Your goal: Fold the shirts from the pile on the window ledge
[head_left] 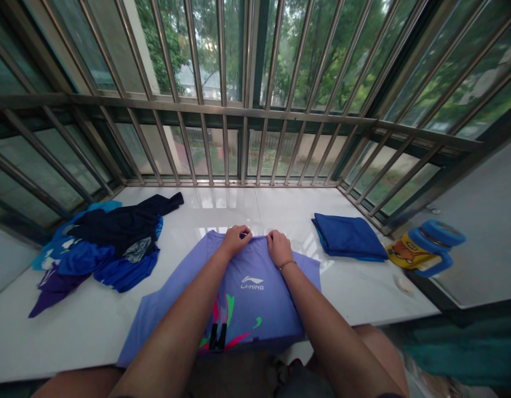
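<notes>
Holding a T-shirt's (259, 309) top edge in both hands (238, 240) (280, 247).

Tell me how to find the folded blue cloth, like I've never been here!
Start at the shiny white ledge under the metal window bars. Look past the person's right hand, which is on the purple T-shirt, and you'll find a blue folded cloth. It's neat and flat, not like the messy pile of blue clothes on the other side.

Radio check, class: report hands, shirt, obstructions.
Left hand, right hand pinching far edge of shirt. Shirt flat on ledge. Clothes pile left, folded cloth right, both apart from shirt.
</notes>
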The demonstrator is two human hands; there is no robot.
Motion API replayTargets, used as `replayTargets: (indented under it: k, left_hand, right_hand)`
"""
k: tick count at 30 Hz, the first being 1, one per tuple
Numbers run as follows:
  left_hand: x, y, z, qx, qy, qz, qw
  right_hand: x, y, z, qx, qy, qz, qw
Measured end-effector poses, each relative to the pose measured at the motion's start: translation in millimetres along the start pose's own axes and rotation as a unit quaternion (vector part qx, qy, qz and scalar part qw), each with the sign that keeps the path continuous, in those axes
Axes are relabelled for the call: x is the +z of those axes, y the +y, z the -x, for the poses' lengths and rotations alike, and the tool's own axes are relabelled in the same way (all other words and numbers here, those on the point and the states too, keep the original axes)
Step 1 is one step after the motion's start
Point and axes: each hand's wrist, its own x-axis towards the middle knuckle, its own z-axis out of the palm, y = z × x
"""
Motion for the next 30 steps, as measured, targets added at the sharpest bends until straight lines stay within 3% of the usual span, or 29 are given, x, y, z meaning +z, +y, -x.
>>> replayTargets:
  k: [12, 22, 30]
  left_hand:
    - [5.5, -9, -3, 0.02, -0.012, -0.018, 1.0]
    - [7.9, -12, -7, -0.004, -0.003, -0.057, 0.998]
    - [10.2, 0, -7, 0.003, -0.01, -0.117, 0.993]
  right_hand:
    - [3, 2, -2, 0.001, -0.006, -0.001, 1.0]
    - [5, 3, -4, 0.018, -0.029, 0.017, 0.999]
    - [-16, 20, -1, -0.008, -0.062, 0.07, 0.996]
